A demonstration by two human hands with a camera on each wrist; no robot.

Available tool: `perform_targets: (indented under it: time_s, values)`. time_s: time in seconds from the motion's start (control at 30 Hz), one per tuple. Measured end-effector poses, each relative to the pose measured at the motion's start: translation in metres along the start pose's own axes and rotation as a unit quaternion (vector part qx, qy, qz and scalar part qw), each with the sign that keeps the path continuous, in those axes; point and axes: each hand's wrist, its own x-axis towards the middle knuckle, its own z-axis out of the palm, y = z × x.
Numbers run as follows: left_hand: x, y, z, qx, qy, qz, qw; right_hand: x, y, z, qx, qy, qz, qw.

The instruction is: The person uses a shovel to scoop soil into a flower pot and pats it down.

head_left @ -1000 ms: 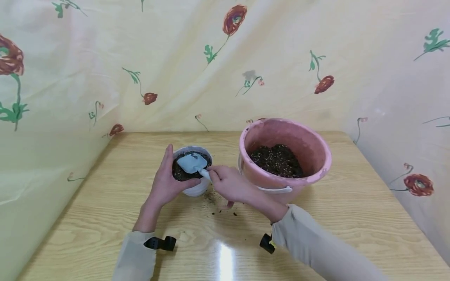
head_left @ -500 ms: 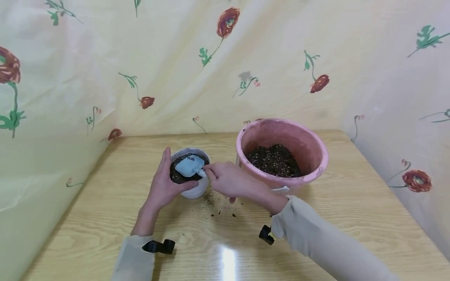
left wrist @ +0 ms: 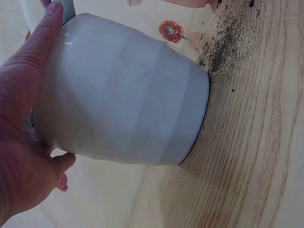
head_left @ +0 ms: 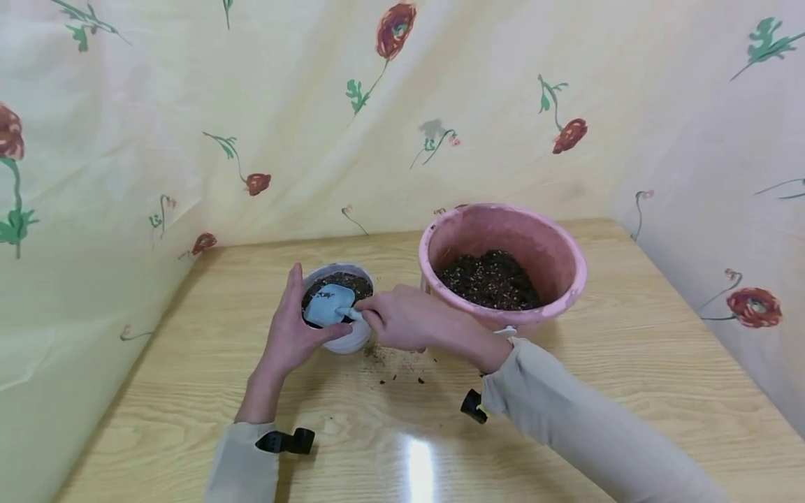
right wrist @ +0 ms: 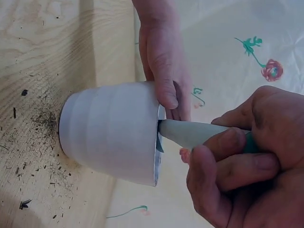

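Note:
A white, ridged flowerpot (head_left: 349, 341) with dark potting soil (head_left: 353, 282) in it stands upright on the table. My left hand (head_left: 294, 334) holds its rim, with the thumb along the near side and the fingers on the left. In my right hand (head_left: 405, 318), curled fingers grip the handle of a light-blue hand trowel (head_left: 325, 304). Its broad blade lies over the soil inside the rim, and a few crumbs cling to it. The right wrist view shows the trowel handle (right wrist: 190, 134) crossing the rim near my left thumb; the rim hides most of the blade there.
A large pink bucket (head_left: 516, 227), partly filled with dark soil, stands just right of the pot, its near side partly behind my right forearm. Spilled soil crumbs (head_left: 375, 355) lie beside the pot on the wooden table (head_left: 176, 391). Flowered cloth (head_left: 302, 126) hangs behind.
The trowel blade has shifted left and slightly nearer within the pot, turning a little; more soil shows behind it. My left hand keeps its hold. The head view has shifted slightly.

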Motion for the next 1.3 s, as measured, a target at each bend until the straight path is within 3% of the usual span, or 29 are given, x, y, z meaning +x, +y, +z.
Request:
perform_targets:
  time_s: [0.23, 0.5, 0.67, 0.93, 1.03, 1.23, 1.3]
  values:
    - [0.0, -0.001, 0.003, -0.004, -0.003, -0.004, 1.0, -0.002, 0.004, 0.001, 0.024, 0.001, -0.007, 0.9997]
    - [0.001, 0.003, 0.004, -0.001, -0.004, -0.003, 1.0, -0.008, 0.01, 0.001, -0.005, 0.046, -0.051, 0.9976]
    - [0.002, 0.003, 0.003, 0.002, -0.001, 0.007, 1.0, -0.013, 0.013, 0.0, -0.041, 0.089, -0.086, 0.9915]
    - [-0.002, 0.001, -0.001, 0.024, 0.005, 0.029, 0.9993, -0.02, 0.018, 0.005, -0.05, 0.132, -0.122, 0.9825]
    - [-0.005, 0.001, -0.002, 0.031, 0.008, 0.037, 0.9988, -0.021, 0.02, 0.008, -0.102, 0.161, -0.15, 0.9702]
    - [-0.007, 0.004, -0.003, 0.034, 0.016, 0.048, 0.9981, -0.022, 0.022, 0.013, -0.267, 0.246, -0.196, 0.9108]
    - [-0.008, 0.004, -0.003, 0.032, 0.017, 0.047, 0.9982, -0.023, 0.021, 0.014, -0.292, 0.258, -0.197, 0.8994]
